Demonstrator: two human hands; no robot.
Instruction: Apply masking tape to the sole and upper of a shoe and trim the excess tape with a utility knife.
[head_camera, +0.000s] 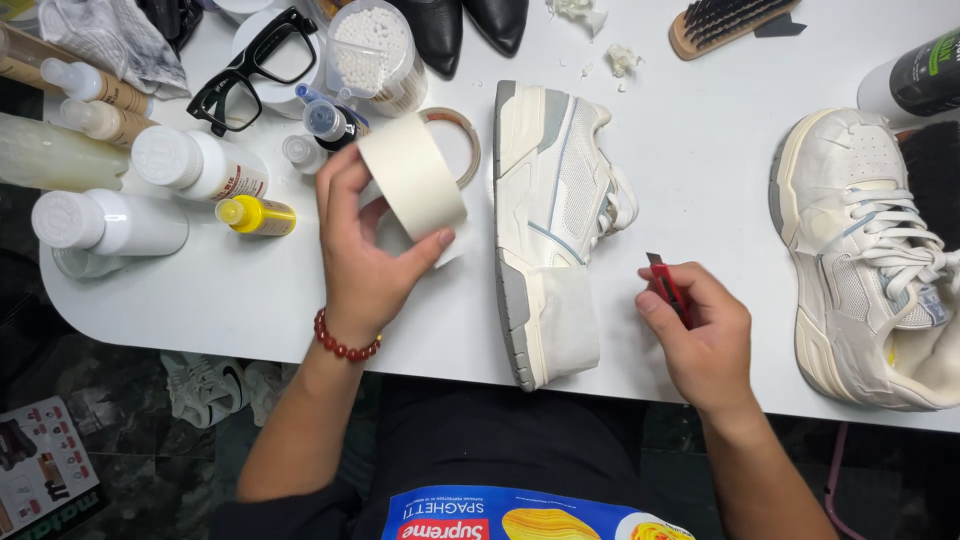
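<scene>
Gripping a roll of cream masking tape (412, 176) at centre frame, the left hand (365, 250) closes thumb and fingers around the roll above the white table (700, 150). The right hand (700, 330), lower right of centre, is closed on a small red utility knife (668, 285), blade pointing up-frame. Between both hands lies a white sneaker (555, 220) on its side, its lower end covered in tape. A second sneaker (860, 260) rests at right; bottles (150, 190) and black glasses (252, 70) occupy the upper left.

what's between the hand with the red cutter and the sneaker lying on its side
Nothing visible. Only bare white table lies between the right hand, which holds the red cutter, and the sneaker. The left hand holds the masking tape roll on the sneaker's other side.
</scene>
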